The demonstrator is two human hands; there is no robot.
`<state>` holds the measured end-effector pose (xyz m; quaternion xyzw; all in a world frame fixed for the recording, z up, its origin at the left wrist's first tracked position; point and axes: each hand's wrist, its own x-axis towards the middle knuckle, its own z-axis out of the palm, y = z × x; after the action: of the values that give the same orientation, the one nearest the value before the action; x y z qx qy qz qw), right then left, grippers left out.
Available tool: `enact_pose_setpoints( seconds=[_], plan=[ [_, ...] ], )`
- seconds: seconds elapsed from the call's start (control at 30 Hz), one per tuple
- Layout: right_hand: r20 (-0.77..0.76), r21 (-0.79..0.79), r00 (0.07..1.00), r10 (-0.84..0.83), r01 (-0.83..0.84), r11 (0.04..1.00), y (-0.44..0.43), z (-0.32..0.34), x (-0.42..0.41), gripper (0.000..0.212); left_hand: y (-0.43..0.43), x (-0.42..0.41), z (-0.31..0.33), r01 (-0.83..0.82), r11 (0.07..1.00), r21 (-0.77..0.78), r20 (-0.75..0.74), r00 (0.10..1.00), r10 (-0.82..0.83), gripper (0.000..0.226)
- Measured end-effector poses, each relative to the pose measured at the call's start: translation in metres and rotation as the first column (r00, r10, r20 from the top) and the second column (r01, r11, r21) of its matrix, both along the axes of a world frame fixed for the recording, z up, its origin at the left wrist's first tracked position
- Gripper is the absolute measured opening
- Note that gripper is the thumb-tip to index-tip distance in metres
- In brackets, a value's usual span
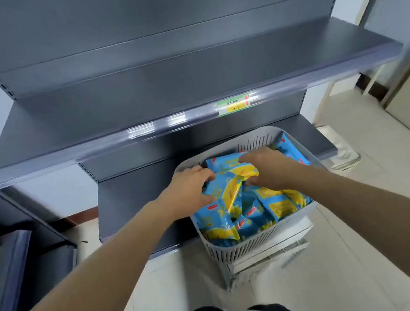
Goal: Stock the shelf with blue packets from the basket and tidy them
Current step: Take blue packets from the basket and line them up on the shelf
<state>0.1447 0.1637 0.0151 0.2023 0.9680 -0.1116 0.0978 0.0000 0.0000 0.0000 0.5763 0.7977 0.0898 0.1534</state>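
Blue packets (pixel 235 191), yellow-printed, lie heaped in the grey slatted basket (pixel 255 247), and both hands are in among them: the left hand (pixel 190 188) curls its fingers round one packet's edge, and the right hand (pixel 266 169) pinches the crinkled top of the same bundle. They look light, soft and slippery (film wrappers, likely to slide), so take them by the sealed edges or flat sides, several at once. About ten packets show, with more buried beneath. There is one basket, low before the bottom shelf. The upper shelf (pixel 135 107) carries one price label (pixel 234 105) and no packets.
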Motion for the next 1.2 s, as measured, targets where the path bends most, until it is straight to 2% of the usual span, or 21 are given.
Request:
enact_pose_setpoints(
  seconds=[0.13, 0.23, 0.33, 0.47, 0.6, 0.7, 0.73, 0.8, 0.83, 0.9, 1.07, 1.2],
  plan=[
    [0.003, -0.239, 0.996, -0.087, 0.085, 0.967, 0.0, -0.017, -0.013, 0.061, -0.001, 0.004, -0.016, -0.006, 0.983, -0.184, 0.018, 1.0, 0.009, 0.051],
    [-0.011, -0.513, 0.977, -0.213, 0.177, 0.84, -0.004, -0.036, -0.026, 0.062, -0.001, 0.005, -0.029, 0.012, 0.955, -0.297, -0.007, 1.0, -0.015, 0.048],
    [-0.046, -0.596, 0.948, -0.315, 0.227, 0.77, -0.004, -0.051, -0.037, 0.058, 0.0, 0.004, -0.038, 0.012, 0.942, -0.336, -0.056, 0.998, -0.033, 0.043],
    [-0.044, -0.675, 0.905, -0.424, 0.286, 0.68, -0.002, -0.065, -0.045, 0.06, -0.003, 0.0, -0.055, -0.005, 0.942, -0.337, -0.2, 0.978, -0.066, 0.039],
    [-0.032, -0.634, 0.939, -0.342, 0.246, 0.733, 0.001, -0.072, -0.052, 0.06, -0.004, -0.002, -0.066, -0.047, 0.962, -0.27, -0.178, 0.984, -0.001, 0.035],
    [0.025, -0.647, 0.955, -0.295, 0.241, 0.724, 0.006, -0.067, -0.053, 0.06, -0.006, -0.006, -0.062, -0.054, 0.977, -0.206, -0.097, 0.995, 0.034, 0.031],
    [0.049, -0.658, 0.958, -0.284, 0.245, 0.712, 0.008, -0.063, -0.053, 0.055, -0.006, -0.007, -0.059, -0.075, 0.98, -0.182, -0.038, 0.997, 0.069, 0.029],
    [0.07, -0.685, 0.961, -0.268, 0.241, 0.687, 0.013, -0.051, -0.054, 0.024, -0.005, -0.009, -0.046, -0.134, 0.98, -0.149, 0.102, 0.983, 0.15, 0.027],
    [0.053, -0.701, 0.959, -0.278, 0.235, 0.674, 0.017, -0.042, -0.055, 0.011, -0.003, -0.01, -0.037, -0.157, 0.978, -0.138, 0.151, 0.973, 0.177, 0.025],
    [-0.01, -0.748, 0.948, -0.317, 0.204, 0.631, 0.026, -0.021, -0.057, 0.009, 0.001, -0.012, -0.017, -0.179, 0.978, -0.103, 0.193, 0.961, 0.197, 0.019],
    [-0.249, -0.753, 0.887, -0.39, 0.076, 0.654, 0.048, 0.045, -0.071, 0.018, 0.008, -0.026, 0.036, -0.284, 0.957, 0.064, 0.234, 0.936, 0.262, 0.017],
    [-0.398, -0.771, 0.802, -0.445, -0.03, 0.636, 0.055, 0.083, -0.1, 0.037, 0.008, -0.047, 0.082, -0.36, 0.917, 0.17, 0.202, 0.924, 0.325, 0.016]
  ],
)
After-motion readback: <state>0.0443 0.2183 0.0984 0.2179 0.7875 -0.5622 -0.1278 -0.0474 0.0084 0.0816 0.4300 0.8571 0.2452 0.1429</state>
